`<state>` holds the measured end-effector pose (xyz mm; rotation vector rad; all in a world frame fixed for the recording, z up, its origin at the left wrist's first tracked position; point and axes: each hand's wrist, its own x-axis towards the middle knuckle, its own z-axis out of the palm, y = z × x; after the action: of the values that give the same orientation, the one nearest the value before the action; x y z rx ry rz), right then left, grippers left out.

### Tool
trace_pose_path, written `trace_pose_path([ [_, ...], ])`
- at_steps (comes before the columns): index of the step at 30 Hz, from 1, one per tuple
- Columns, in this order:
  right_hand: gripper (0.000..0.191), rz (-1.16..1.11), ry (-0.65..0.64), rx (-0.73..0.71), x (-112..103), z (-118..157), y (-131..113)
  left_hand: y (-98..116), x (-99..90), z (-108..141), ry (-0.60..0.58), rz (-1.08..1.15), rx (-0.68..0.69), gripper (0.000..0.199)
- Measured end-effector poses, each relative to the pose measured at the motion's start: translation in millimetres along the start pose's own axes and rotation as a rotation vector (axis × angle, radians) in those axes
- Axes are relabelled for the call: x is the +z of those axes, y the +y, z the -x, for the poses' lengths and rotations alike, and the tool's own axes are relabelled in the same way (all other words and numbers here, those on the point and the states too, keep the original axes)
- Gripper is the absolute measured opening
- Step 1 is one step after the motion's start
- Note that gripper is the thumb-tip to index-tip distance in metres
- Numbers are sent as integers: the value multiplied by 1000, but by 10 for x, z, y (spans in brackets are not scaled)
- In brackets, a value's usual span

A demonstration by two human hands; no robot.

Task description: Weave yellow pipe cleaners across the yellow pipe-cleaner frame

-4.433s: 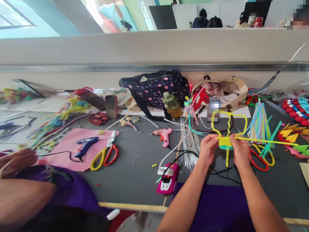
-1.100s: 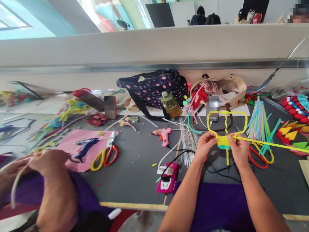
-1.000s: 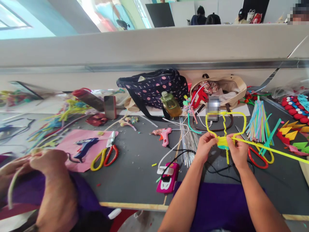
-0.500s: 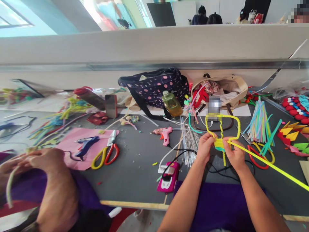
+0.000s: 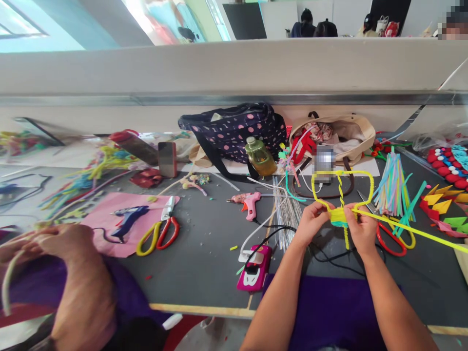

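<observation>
A yellow pipe-cleaner figure is held up in front of me, with two loops, a twisted middle stem and a wrapped yellow and teal centre. My left hand pinches the left side of that centre. On its right side, my right hand grips the figure and a long loose yellow strand, which runs off to the right. Behind my right hand lie red-and-yellow-handled scissors, partly hidden. A bundle of pastel pipe cleaners stands just beyond them.
Left of my arms are a pink glue gun, a magenta power strip and silver wires. Bags and a green bottle stand at the back. A co-worker's hands work at the far left, near scissors and a blue glue gun.
Both hands and the yellow figure have shifted slightly right. The loose strand lies at a flatter slant, and the figure's right loop has moved right. The co-worker's hands look nearly the same.
</observation>
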<state>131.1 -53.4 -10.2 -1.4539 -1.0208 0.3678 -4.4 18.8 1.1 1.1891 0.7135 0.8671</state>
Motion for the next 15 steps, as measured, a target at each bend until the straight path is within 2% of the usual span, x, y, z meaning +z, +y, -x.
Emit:
trace_pose_path([
  [7, 19, -21, 1, 17, -15, -2, 17, 29, -28, 1, -40, -116, 69, 20],
  [15, 22, -41, -22, 19, -15, -4, -26, -72, -30, -32, -57, -65, -3, 29],
])
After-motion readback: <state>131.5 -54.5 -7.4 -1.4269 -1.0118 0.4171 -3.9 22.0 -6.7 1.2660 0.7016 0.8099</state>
